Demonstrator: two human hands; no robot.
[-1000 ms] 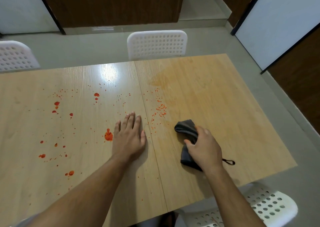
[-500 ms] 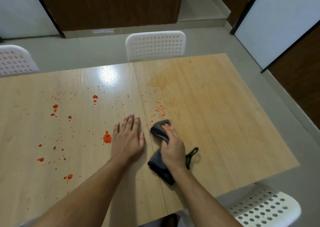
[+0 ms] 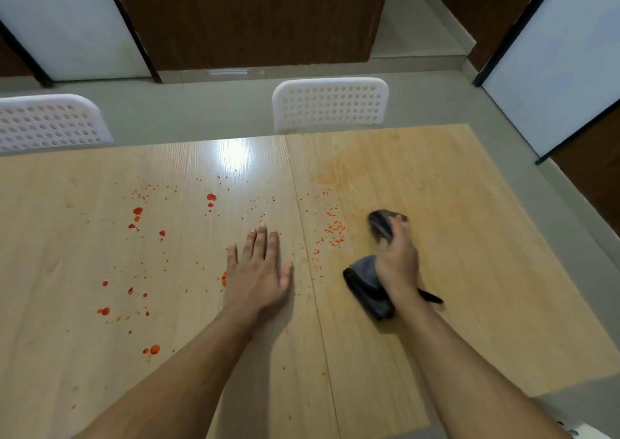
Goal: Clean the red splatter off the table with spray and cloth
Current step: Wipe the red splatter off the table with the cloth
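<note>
The right hand grips a dark grey cloth, fingers curled round its bunched far end, and holds it down on the wooden surface just right of a cluster of small red specks. The left hand lies flat, palm down, fingers straight and slightly apart, with red splatter scattered to its left. Two white perforated chairs stand at the far edge.

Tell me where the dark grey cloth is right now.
In the head view the dark grey cloth is gripped under the right hand on the wooden table, right of the centre seam beside the red speckles.
</note>
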